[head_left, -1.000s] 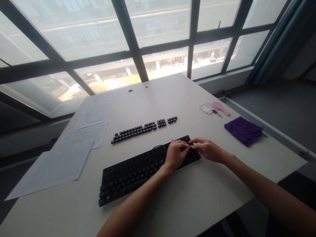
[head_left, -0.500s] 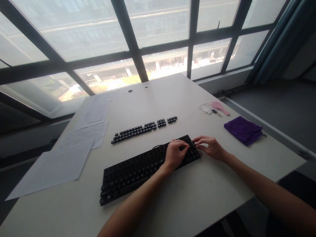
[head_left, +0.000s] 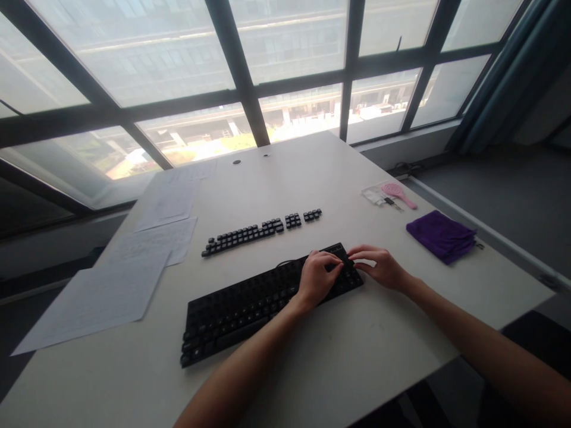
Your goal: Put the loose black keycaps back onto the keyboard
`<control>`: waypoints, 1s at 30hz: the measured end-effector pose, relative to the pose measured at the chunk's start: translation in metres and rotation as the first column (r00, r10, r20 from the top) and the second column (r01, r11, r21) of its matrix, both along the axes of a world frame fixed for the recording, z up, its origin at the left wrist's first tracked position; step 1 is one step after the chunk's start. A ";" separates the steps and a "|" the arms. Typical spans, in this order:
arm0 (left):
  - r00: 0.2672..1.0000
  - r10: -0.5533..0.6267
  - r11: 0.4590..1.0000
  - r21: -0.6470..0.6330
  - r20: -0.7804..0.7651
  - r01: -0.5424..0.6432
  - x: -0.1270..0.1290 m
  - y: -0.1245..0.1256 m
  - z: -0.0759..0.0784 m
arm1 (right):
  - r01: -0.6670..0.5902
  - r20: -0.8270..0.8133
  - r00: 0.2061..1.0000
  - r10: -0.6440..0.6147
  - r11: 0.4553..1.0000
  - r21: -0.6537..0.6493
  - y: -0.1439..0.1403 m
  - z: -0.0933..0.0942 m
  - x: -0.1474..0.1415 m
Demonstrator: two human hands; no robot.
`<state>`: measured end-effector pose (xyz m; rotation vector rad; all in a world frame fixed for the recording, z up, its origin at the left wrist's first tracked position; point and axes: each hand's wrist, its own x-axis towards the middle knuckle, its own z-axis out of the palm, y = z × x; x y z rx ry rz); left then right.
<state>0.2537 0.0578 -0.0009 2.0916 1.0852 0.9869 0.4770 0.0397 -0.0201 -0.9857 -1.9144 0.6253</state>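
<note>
Black oblong keyboard [head_left: 259, 303], white desk's [head_left: 366, 339] near edge: upper rows appear uncapped, lower capped. Left hand [head_left: 317, 274] nearly pinched, right hand [head_left: 380, 267] part-curled; hold indiscernible.

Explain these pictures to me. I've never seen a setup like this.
There's no machine: a person works with two bare hands, and every picture comes from a camera worn on their head. The left hand lies over the right part of a black keyboard; the right hand is at its right end. Whether either holds anything is too small to tell. Beyond the keyboard, loose keycaps sit in rows on the white table. Papers lie to the left, a purple cloth to the right.
</note>
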 end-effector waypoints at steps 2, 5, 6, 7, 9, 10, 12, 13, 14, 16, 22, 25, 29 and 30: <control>1.000 0.004 1.000 0.002 -0.004 -0.004 0.000 0.000 0.000 | -0.009 0.027 1.000 0.008 1.000 0.015 0.001 -0.001 0.000; 1.000 0.004 1.000 0.010 -0.004 -0.004 0.000 0.000 0.000 | -0.028 0.087 0.996 0.024 0.999 0.043 0.001 -0.002 0.001; 1.000 0.001 1.000 0.012 -0.004 -0.001 0.000 0.000 -0.001 | -0.033 0.113 0.993 0.028 0.998 0.048 0.001 -0.001 0.001; 1.000 -0.001 1.000 0.015 -0.004 0.001 0.000 0.000 -0.001 | -0.038 0.139 0.990 0.031 0.998 0.051 0.000 0.001 0.001; 1.000 -0.006 1.000 0.019 -0.006 0.006 0.000 0.000 -0.002 | -0.051 0.188 0.981 0.040 0.997 0.051 -0.001 0.004 0.001; 1.000 -0.009 1.000 0.021 -0.010 0.009 0.000 0.000 -0.002 | -0.056 0.206 0.978 0.044 0.997 0.050 -0.002 0.006 0.000; 1.000 -0.015 0.999 0.028 -0.022 0.015 0.000 0.000 -0.003 | -0.060 0.224 0.973 0.047 0.997 0.054 -0.004 0.009 0.000; 0.999 -0.018 0.999 0.032 -0.029 0.019 0.000 -0.001 -0.004 | -0.060 0.227 0.973 0.045 0.997 0.058 -0.005 0.010 -0.001; 0.999 -0.021 0.999 0.037 -0.038 0.023 0.000 -0.001 -0.004 | -0.059 0.228 0.973 0.044 0.996 0.062 -0.005 0.011 -0.001; 0.998 -0.027 0.998 0.050 -0.053 0.030 -0.001 -0.001 -0.005 | -0.058 0.229 0.973 0.041 0.996 0.067 -0.005 0.010 -0.001; 0.992 -0.069 0.991 0.106 -0.101 0.079 -0.002 -0.002 -0.006 | -0.067 0.255 0.966 0.049 0.996 0.062 -0.004 0.007 -0.001; 0.987 -0.081 0.983 0.150 -0.141 0.102 -0.003 -0.004 -0.007 | -0.061 0.246 0.968 0.046 0.997 0.053 -0.005 0.008 -0.001; 0.979 -0.063 0.976 0.193 -0.192 0.100 -0.002 -0.006 -0.007 | -0.066 0.248 0.968 0.049 0.996 0.059 -0.006 0.009 -0.002; 0.976 -0.061 0.974 0.201 -0.208 0.104 -0.001 -0.006 -0.006 | -0.067 0.248 0.967 0.050 0.996 0.059 -0.006 0.009 -0.002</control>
